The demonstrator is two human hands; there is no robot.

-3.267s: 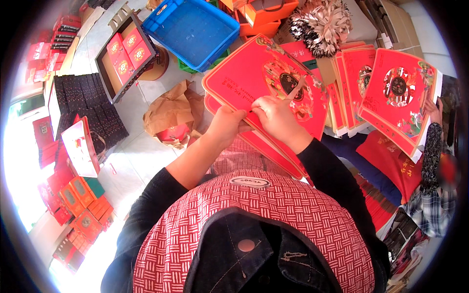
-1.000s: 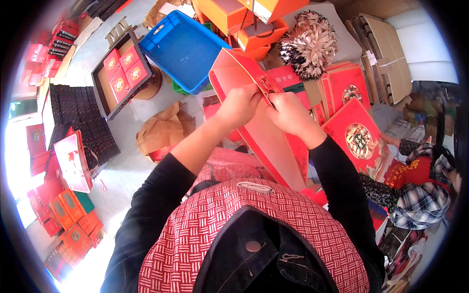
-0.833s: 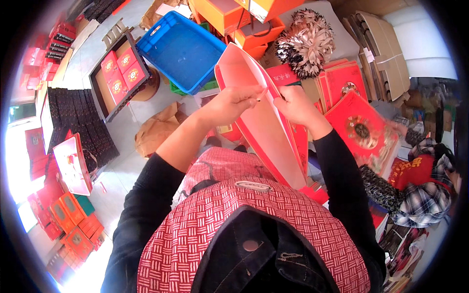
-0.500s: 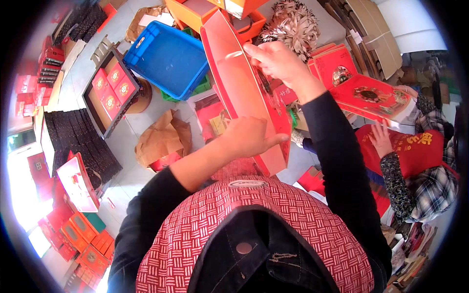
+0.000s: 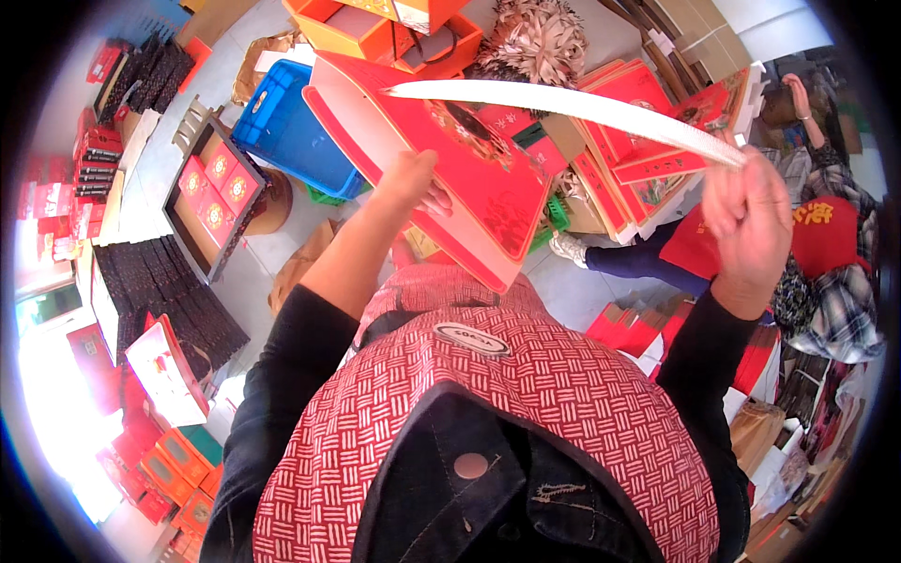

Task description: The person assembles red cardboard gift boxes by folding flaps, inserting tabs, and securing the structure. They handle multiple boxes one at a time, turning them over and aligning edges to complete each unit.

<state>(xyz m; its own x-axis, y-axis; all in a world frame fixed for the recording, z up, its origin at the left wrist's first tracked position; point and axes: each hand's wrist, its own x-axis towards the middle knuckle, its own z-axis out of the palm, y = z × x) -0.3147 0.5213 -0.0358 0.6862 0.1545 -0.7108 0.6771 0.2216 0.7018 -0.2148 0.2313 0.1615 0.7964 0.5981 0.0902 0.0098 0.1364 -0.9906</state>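
My left hand (image 5: pixel 413 183) holds a large flat red gift box (image 5: pixel 441 169) with a gold round emblem, gripping its near edge from below. My right hand (image 5: pixel 751 220) is raised at the right and pinches the end of a long white strip (image 5: pixel 563 103), which runs leftward from the hand across the top of the box. The strip's far end meets the box near its upper left. My patterned red cap and dark sleeves fill the lower part of the view.
A blue plastic crate (image 5: pixel 286 131) sits behind the box, orange boxes (image 5: pixel 375 23) beyond it. A tray of red packets (image 5: pixel 211 192) and dark trays (image 5: pixel 160 300) lie at left. Stacked red boxes (image 5: pixel 648 113) stand at right, where another person (image 5: pixel 807 244) sits.
I turned the red box from upright to flat in my left hand. My right hand swung out to the right, pulling the white strip away from the box.
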